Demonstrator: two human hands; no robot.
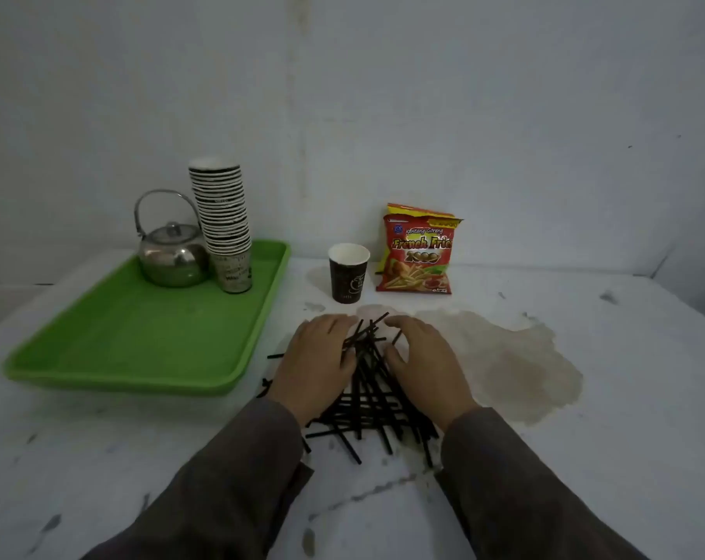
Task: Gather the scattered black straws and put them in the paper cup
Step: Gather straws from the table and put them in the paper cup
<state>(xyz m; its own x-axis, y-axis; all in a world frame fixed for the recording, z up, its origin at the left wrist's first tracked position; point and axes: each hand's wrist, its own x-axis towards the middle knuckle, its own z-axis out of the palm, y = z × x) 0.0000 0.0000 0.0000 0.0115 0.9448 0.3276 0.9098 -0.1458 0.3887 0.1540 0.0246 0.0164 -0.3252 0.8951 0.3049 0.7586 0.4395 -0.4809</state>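
Both hands lie palm-down on the pile of black straws [369, 394], one at each side, with a narrow gap between them through which the straws show. The left hand [316, 359] rests on the pile's left edge, fingers nearly straight and pointing away from the person, fingertips touching the table beyond the straws. The right hand [425, 359] covers the right edge, its fingers lightly bent over the straws and its thumb lying against them; neither hand has closed around any straw. Grey sleeves [238, 470] cover both forearms down to the wrists.

The straws lie crossed in a loose heap on the white marbled table [585, 458], most of them pointing roughly away from the person, with some ends sticking out towards the near side and a few stray ends showing left of the left hand. A brownish stain [516, 369] spreads over the table just right of the right hand.

Beyond the hands, near the wall, the dark paper cup [348, 273] stands upright, its mouth open, well apart from the pile. Just to its right a red and yellow snack bag [417, 250] leans upright. To the left a green tray [149, 341] holds a metal kettle [172, 256] and a tall stack of paper cups [223, 224] beside it.
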